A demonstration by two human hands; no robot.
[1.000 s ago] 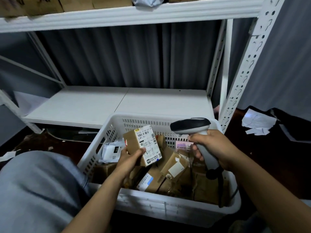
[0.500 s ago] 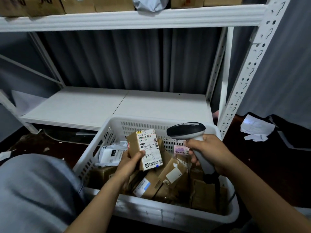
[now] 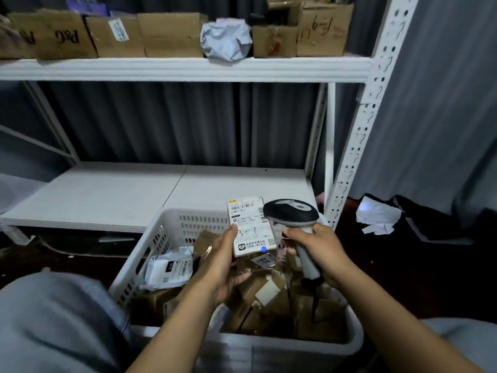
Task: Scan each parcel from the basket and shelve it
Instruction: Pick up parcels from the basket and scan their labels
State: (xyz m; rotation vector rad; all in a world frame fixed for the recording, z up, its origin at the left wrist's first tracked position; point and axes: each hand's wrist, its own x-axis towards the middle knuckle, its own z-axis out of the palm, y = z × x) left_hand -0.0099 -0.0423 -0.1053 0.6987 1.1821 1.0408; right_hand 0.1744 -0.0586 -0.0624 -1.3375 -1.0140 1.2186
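Fingers (image 3: 233, 230) around parcel (image 3: 251, 224), long axis apparently upright

Views: one, worn on the person's head, wide-angle.
Position: above the white basket (image 3: 172, 224), just behind both forearms.
Facing: forward and down, toward the white shelving (image 3: 107, 195) and the grey curtain (image 3: 161, 122) behind it.
Nearness: left hand (image 3: 223, 265) and right hand (image 3: 320, 251) sit close, near mid-frame; grey-clad knees (image 3: 53, 319) fill the lower corners.
Edges: top shelf (image 3: 188, 70) near the upper border, dark floor (image 3: 403, 278) at right.

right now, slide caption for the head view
Scanning: left hand holds a parcel, right hand a scanner, over the basket
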